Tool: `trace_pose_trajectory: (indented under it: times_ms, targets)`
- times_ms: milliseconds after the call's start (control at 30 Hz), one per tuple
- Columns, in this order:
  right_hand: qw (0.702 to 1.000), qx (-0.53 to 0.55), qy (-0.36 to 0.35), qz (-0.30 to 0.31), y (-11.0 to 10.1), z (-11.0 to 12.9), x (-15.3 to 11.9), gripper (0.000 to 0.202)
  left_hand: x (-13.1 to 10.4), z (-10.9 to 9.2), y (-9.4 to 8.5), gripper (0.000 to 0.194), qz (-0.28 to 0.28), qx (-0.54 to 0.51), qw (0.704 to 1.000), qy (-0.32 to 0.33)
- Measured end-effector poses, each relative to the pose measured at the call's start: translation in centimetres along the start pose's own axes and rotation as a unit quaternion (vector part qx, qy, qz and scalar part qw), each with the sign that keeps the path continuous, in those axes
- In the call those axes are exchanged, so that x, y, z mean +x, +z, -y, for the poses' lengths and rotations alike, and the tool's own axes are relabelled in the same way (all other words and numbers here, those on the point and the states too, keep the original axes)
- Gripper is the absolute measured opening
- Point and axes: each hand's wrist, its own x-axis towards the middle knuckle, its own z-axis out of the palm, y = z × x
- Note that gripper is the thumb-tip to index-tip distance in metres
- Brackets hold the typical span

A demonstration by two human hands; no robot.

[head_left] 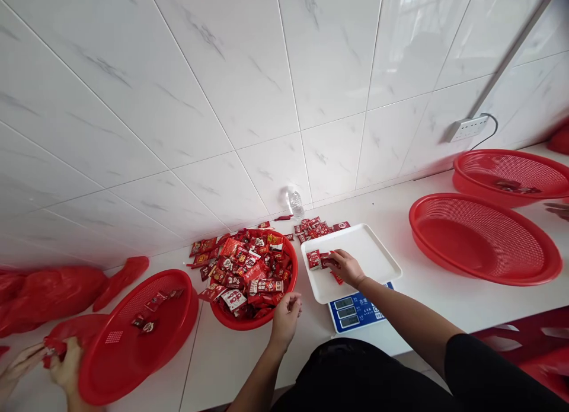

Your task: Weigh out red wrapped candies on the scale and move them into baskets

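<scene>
My right hand [348,268] reaches over the white tray [373,252], its fingertips closed on a small red snack packet [326,259]. Beside that packet lies another red packet [313,259], and part of one more shows under my hand. The tray rests on a blue scale [361,310] with display windows. Next to the right rim of a red basket [231,322] heaped with red packets [249,270], my left hand [285,321] is held with curled fingers, and no packet shows in it.
Loose packets [313,227] lie behind the tray, near a clear plastic bottle [294,201]. Red baskets [484,237] stand at right and another basket [137,341] at left. Another person's hands [66,364] hold red plastic at far left. One more hand [558,209] shows at the right edge.
</scene>
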Motion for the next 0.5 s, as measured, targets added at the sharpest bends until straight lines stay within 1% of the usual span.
trace_pose_trajectory:
  times_ms: [100,167,200,267,400,467,500]
  targets:
    - [0.989,0.083,0.086,-0.092,-0.8,0.2,1.0,0.031,0.4,-1.0,0.7,0.030,0.016,0.008,1.000,0.011]
    - [0.967,0.137,0.153,-0.152,-2.3,-0.3,1.7,0.038,0.6,-1.5,0.9,0.031,0.025,0.014,0.999,0.015]
    - [0.952,0.161,0.186,-0.180,-3.5,-0.9,2.0,0.041,0.7,-1.7,1.0,0.032,0.028,0.018,0.999,0.014]
    - [0.918,0.200,0.248,-0.235,-6.9,-2.6,2.3,0.045,1.1,-1.9,0.9,0.034,0.029,0.026,0.999,0.013]
    - [0.842,0.239,0.348,-0.337,-15.9,-7.0,1.7,0.042,1.8,-1.8,0.6,0.039,0.028,0.029,0.999,0.011]
    - [0.811,0.247,0.383,-0.366,-20.2,-8.6,0.8,0.037,2.1,-1.7,0.5,0.041,0.025,0.027,0.999,0.001]
    - [0.800,0.248,0.396,-0.376,-22.0,-9.3,0.3,0.033,2.2,-1.7,0.6,0.042,0.024,0.026,0.999,-0.003]
